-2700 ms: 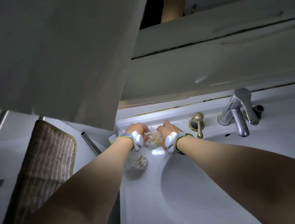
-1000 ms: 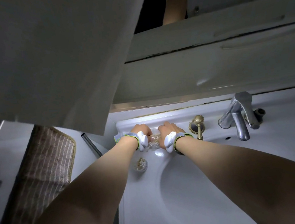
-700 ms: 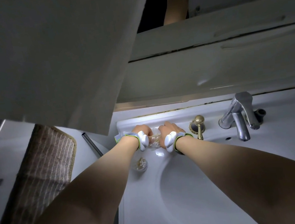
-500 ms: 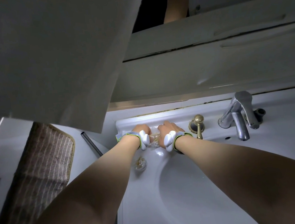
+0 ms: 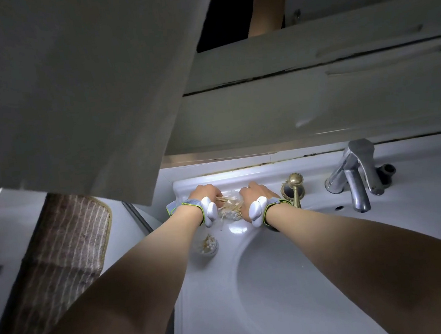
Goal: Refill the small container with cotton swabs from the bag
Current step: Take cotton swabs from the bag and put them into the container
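Between my hands I hold the bag (image 5: 230, 207), a clear, crinkled plastic pouch, my left hand (image 5: 205, 193) gripping one side and my right hand (image 5: 252, 192) the other. Through it I see the cotton swabs (image 5: 229, 209), thin tan sticks with white tips, lying jumbled and mostly crosswise. The small container (image 5: 208, 246) stands upright just below my left wrist, nearer to me than the bag, a little clear round pot, open on top, with a few white-tipped swabs inside.
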### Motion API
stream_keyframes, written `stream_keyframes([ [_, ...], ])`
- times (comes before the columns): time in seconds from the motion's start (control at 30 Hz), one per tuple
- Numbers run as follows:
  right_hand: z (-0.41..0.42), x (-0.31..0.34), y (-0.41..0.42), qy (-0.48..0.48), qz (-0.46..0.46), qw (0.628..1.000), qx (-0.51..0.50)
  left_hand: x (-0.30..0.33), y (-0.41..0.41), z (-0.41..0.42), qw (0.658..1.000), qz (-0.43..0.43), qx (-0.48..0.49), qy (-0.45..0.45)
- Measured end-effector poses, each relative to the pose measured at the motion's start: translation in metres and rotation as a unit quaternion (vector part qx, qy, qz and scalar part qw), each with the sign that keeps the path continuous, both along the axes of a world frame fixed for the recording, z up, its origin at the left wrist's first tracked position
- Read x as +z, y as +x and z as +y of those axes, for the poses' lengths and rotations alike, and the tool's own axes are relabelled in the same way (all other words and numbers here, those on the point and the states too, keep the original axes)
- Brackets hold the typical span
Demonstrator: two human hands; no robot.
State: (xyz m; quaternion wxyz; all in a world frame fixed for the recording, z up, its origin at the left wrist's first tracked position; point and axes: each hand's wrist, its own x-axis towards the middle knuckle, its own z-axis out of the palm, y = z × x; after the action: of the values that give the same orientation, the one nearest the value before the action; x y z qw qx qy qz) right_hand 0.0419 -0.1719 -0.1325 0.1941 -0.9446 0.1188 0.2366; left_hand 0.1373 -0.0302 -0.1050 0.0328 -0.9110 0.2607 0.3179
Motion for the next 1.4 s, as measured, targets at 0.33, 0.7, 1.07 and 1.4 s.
stream_keyframes([
  [0.33,-0.002,0.012,-0.001,0.002,0.023,1.000,0.010,0.007,0.003,0.013,0.994,0.033,0.097,-0.023],
  [0.7,0.002,0.023,-0.001,-0.015,-0.002,1.000,-0.002,0.031,0.002,0.026,0.994,-0.001,0.111,-0.016],
  [1.07,0.026,0.041,-0.006,-0.010,-0.116,0.993,0.014,0.044,-0.007,0.039,0.969,0.007,0.228,-0.096],
  [1.4,0.053,0.045,-0.005,0.078,-0.032,0.996,-0.028,0.059,-0.032,0.040,0.913,0.072,0.314,-0.251],
])
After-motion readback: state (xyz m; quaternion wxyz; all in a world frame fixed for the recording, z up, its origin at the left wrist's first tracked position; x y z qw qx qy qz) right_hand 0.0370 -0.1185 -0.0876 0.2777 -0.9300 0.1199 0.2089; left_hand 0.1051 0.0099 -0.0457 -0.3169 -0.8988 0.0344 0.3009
